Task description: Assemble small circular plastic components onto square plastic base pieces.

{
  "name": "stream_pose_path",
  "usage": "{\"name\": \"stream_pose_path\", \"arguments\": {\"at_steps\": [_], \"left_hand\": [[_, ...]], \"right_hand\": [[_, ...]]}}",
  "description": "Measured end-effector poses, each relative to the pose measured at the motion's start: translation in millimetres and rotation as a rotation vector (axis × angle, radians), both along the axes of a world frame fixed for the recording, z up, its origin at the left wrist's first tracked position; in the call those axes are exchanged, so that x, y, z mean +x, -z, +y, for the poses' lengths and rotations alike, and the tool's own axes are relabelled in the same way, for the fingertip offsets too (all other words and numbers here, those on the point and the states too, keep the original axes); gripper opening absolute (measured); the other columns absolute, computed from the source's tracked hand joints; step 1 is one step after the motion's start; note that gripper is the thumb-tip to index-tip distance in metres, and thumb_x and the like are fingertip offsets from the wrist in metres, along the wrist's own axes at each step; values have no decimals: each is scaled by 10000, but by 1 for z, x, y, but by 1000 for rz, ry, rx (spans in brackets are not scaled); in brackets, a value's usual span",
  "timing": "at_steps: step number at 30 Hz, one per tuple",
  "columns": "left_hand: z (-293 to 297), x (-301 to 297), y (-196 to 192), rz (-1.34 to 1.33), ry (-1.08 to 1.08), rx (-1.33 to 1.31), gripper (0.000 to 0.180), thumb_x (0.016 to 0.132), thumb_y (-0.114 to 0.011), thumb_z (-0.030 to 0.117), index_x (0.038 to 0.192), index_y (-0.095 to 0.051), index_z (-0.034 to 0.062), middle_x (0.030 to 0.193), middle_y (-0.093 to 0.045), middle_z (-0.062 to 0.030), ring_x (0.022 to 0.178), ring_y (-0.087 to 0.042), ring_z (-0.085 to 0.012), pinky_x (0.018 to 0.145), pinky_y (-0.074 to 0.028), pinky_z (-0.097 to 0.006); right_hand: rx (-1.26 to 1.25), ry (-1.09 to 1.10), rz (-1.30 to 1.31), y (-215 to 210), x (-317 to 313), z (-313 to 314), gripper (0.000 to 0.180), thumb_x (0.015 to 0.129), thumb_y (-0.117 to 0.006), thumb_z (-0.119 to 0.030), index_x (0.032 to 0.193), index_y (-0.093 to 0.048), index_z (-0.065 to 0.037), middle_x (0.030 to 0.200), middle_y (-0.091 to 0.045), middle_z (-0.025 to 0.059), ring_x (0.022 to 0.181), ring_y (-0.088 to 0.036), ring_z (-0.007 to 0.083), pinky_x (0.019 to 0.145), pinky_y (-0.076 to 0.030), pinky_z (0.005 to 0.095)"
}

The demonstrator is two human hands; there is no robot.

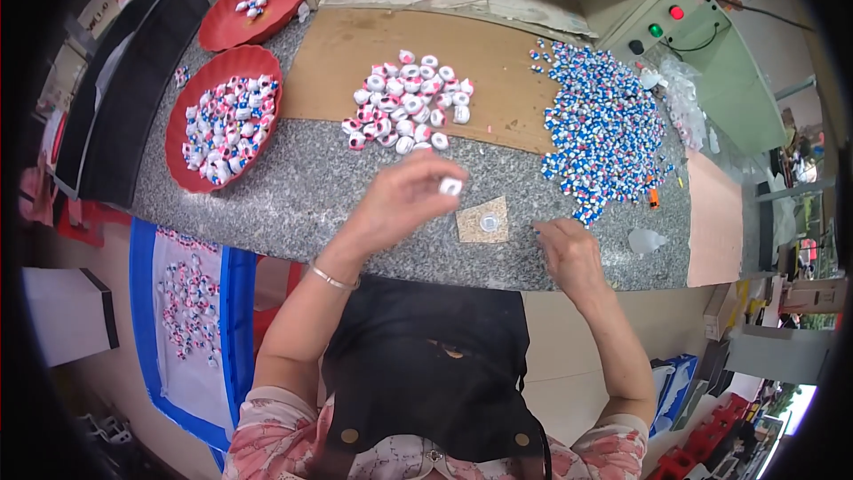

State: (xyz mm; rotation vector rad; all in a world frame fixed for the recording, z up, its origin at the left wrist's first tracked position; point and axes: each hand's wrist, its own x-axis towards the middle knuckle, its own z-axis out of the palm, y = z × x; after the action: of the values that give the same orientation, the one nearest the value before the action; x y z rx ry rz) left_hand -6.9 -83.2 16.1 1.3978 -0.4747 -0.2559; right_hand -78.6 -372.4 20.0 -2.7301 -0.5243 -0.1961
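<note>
hands (393,198), left with white piece (450,187)

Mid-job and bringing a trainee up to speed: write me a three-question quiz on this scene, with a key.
1. Which holds the small white rounded piece: the left hand or the right hand?
2. Fill in: the heap of tiny blue-and-white pieces lies to the ____ of the heap of pink-and-white rounded pieces.
3. On the grey speckled worktop, what lies between the hands?
A. A red round bowl
B. A tan four-sided pad
C. A black tray

Key: 1. Left hand; 2. right; 3. B.
</note>
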Motion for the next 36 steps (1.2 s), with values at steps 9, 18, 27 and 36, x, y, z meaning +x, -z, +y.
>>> {"name": "stream_pose_path", "arguments": {"at_steps": [9, 18, 27, 36], "left_hand": [[33, -74, 33, 464, 107, -157, 329, 927, -605, -18, 1256, -595, -16, 1161, -580, -69, 951, -631, -132, 832, -532, -264], [18, -65, 16, 357, 1, -159, 372, 869, -655, -83, 1231, -582, -40, 1139, -577, -53, 1003, -637, -133, 875, -540, -255], [-12, -60, 25, 77, -193, 100, 302, 834, -686, -82, 1124, -631, -19, 1064, -617, -73, 985, -658, -149, 843, -577, -261], [-28, -58, 26, -208, -117, 174, 333, 825, -700, -59, 1150, -648, -7, 1083, -650, -122, 930, -675, -179, 810, -581, -274]], "right_hand": [[185, -77, 57, -20, 19, 45, 139, 784, -695, 15, 921, -694, -7, 828, -660, 140, 753, -647, 324, 648, -517, 416], [-118, -272, -14, -19, 33, 66, 123, 760, -653, 7, 881, -660, -8, 811, -631, 135, 746, -628, 329, 659, -517, 421], [189, -84, 74, -18, 23, 59, 129, 828, -671, -4, 956, -682, -6, 856, -664, 120, 776, -658, 256, 666, -526, 343], [1045, 275, 686, -13, -4, 58, 135, 901, -688, -61, 1027, -713, -17, 819, -683, 16, 735, -618, 84, 624, -483, 259]]}}
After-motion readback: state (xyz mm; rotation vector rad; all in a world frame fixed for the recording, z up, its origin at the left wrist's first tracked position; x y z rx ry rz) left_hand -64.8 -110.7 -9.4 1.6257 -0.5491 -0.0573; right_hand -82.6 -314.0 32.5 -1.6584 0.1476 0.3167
